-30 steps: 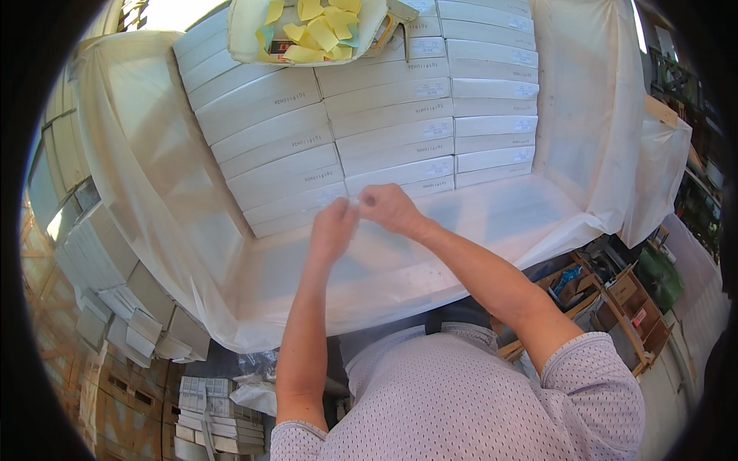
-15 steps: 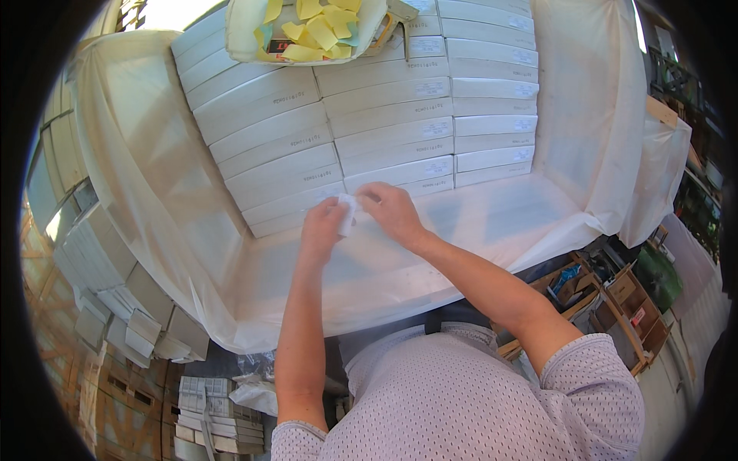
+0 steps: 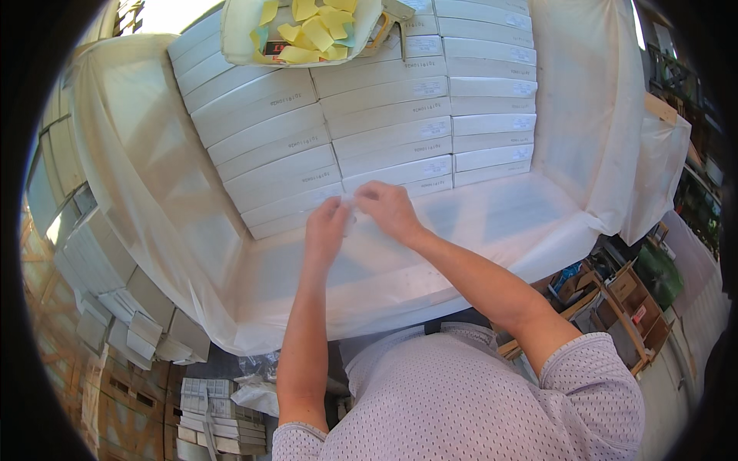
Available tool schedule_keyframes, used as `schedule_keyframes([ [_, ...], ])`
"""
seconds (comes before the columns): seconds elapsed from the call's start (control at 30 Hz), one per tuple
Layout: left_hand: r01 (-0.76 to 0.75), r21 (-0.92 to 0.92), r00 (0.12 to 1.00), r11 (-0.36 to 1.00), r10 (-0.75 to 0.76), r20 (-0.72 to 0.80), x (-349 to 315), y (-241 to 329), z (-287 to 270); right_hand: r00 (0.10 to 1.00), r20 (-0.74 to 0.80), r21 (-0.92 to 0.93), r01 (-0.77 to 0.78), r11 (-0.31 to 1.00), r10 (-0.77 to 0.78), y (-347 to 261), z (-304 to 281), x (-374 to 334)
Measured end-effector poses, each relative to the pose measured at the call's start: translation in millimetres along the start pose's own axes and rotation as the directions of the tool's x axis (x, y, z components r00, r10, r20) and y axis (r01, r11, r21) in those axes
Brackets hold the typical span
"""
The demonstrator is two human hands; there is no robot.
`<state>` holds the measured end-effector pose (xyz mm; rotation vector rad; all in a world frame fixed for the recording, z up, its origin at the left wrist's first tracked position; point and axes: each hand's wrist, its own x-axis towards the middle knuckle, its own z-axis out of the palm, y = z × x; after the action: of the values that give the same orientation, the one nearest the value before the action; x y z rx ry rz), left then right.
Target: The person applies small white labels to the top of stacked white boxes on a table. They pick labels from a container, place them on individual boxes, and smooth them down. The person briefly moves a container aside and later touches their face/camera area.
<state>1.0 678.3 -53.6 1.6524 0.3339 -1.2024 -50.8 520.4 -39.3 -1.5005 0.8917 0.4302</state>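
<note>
In front of the lowest row of white boxes, my two hands come close together. My left hand (image 3: pixel 327 228) is closed, pinching a small white paper slip (image 3: pixel 350 209), blurred and partly hidden by the fingers. My right hand (image 3: pixel 389 210) has thumb and forefinger pinched together at the slip's upper edge; exactly what its fingertips grip is hard to see. Just beyond them, long flat white cartons (image 3: pixel 396 138) are stacked in three columns, with printing on their ends and pale labels on many.
Translucent plastic sheeting (image 3: pixel 592 100) lines the sides and front around the cartons. A white tub (image 3: pixel 238 46) of yellow paper scraps sits on top. Loose cartons (image 3: pixel 100 253) lie at left, a strapped bundle (image 3: pixel 207 411) at lower left, wooden bins (image 3: pixel 638 307) at right.
The paper slip has turned and shows less of its face. My left hand has shifted slightly right, nearer to my right hand, which stays almost in place.
</note>
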Motion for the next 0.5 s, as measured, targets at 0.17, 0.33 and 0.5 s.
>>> schedule_keyframes([
  [0.17,0.191,-0.350,0.981,0.917,-0.190,0.037,3.1,9.7,-4.9,0.985,0.112,0.192,-0.151,0.970,0.131,-1.1,-8.2,9.4],
  [0.33,0.078,-0.192,0.997,0.978,-0.080,-0.002,9.1,14.5,12.9,0.995,0.101,0.026,-0.008,1.000,0.005,2.7,-6.3,14.9],
  [0.5,-0.020,-0.087,0.993,0.996,0.010,-0.114,15.6,16.3,19.3,0.981,-0.007,-0.176,0.190,0.966,-0.194,2.6,-3.8,24.3],
])
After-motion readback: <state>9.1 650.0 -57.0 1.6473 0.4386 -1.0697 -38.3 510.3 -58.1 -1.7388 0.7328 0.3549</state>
